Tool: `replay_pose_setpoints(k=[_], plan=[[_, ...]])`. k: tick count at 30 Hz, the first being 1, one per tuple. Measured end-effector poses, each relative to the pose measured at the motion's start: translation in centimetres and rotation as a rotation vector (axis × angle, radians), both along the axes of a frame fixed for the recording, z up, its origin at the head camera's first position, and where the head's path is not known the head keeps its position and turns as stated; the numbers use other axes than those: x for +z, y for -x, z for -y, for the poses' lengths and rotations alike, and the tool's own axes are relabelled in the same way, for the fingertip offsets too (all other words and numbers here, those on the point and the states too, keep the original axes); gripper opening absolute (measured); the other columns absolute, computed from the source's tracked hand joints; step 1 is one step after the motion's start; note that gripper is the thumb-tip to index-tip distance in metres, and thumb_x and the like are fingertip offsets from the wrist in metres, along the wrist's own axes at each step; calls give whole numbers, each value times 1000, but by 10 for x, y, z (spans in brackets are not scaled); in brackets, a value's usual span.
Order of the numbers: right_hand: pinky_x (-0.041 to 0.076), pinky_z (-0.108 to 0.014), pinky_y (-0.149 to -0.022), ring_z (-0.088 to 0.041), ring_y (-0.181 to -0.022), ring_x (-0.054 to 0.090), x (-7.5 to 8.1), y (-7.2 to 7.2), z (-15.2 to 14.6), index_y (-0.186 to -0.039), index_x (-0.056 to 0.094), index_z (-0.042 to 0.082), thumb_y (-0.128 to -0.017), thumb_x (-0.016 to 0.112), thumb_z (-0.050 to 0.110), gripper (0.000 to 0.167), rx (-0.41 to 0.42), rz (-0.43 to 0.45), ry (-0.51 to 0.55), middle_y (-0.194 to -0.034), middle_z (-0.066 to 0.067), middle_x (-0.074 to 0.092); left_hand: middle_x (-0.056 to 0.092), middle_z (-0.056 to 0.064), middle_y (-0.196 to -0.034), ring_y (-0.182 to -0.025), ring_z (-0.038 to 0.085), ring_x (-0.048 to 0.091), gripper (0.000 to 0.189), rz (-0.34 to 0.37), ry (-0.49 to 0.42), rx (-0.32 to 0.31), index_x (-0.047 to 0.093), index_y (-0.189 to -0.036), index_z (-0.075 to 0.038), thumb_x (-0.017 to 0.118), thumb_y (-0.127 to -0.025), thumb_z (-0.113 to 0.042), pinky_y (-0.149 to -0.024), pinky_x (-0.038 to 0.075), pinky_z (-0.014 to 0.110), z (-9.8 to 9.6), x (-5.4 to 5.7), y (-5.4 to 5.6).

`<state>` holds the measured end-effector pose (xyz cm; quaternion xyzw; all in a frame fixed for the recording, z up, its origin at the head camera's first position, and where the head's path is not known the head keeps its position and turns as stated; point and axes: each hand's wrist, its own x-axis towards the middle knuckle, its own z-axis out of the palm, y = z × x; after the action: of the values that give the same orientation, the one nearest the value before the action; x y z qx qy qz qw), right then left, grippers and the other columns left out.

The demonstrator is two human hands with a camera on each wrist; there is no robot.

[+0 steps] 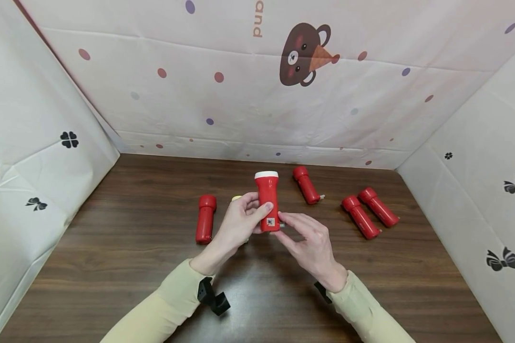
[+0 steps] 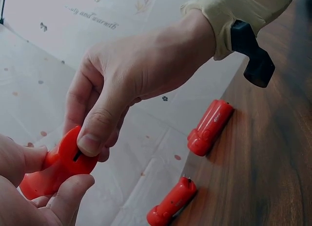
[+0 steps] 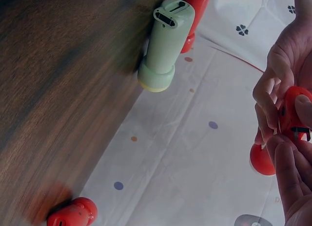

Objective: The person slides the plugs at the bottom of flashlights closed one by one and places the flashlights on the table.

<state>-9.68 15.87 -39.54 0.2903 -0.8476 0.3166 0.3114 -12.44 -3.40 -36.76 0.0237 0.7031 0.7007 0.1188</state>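
Observation:
My left hand point(image 1: 242, 216) grips a red flashlight point(image 1: 268, 190) with a white rim, held upright above the table, its thumb across the body. A small metal plug point(image 1: 282, 225) sticks out sideways near the flashlight's lower end. There my right hand point(image 1: 306, 238) pinches the base between thumb and fingers. In the left wrist view the right thumb point(image 2: 91, 141) lies on the flashlight's end beside a dark slot. A pale green flashlight point(image 3: 168, 46) with a yellow rim stands mostly hidden behind my left hand in the head view.
On the brown wooden table point(image 1: 124, 267), a red flashlight point(image 1: 205, 219) lies to the left and another red flashlight point(image 1: 306, 186) at the back. Two more, a red flashlight point(image 1: 360, 216) and its neighbour point(image 1: 378, 207), lie at right. Printed sheets point(image 1: 240, 95) wall the table.

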Motion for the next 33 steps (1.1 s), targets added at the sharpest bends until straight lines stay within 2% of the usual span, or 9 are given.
replay_pose_setpoints(k=[17,22,29,33], plan=[[64,-23,-84,-21,-85,78,-3,2,4,-112,78,0,-63,98,1,54,7,-22,43,-104,-14,82,70,19,-117,-85,12,72,43,-18,-31,13,60,-140,-2,71,-100,-13,-65,63,26,-2,0,0],[64,-25,-85,-21,-86,79,-3,1,5,-113,78,0,-65,99,7,53,3,-28,40,-104,-14,82,70,20,-117,-85,12,73,43,-25,-35,10,60,-140,-2,71,-100,-13,-66,64,27,-2,0,0],[64,-28,-85,-22,-87,79,-3,1,6,-113,77,0,-78,94,24,46,4,-66,37,-103,-14,82,70,19,-117,-87,13,73,45,-15,-40,11,59,-142,-3,71,-100,-14,-68,66,29,-3,1,0],[65,-30,-84,-22,-87,79,-4,1,6,-112,77,0,-78,94,26,46,-1,-82,29,-102,-14,82,69,19,-118,-89,14,73,45,-18,-37,7,59,-143,-3,71,-100,-14,-70,67,31,-4,0,0]])
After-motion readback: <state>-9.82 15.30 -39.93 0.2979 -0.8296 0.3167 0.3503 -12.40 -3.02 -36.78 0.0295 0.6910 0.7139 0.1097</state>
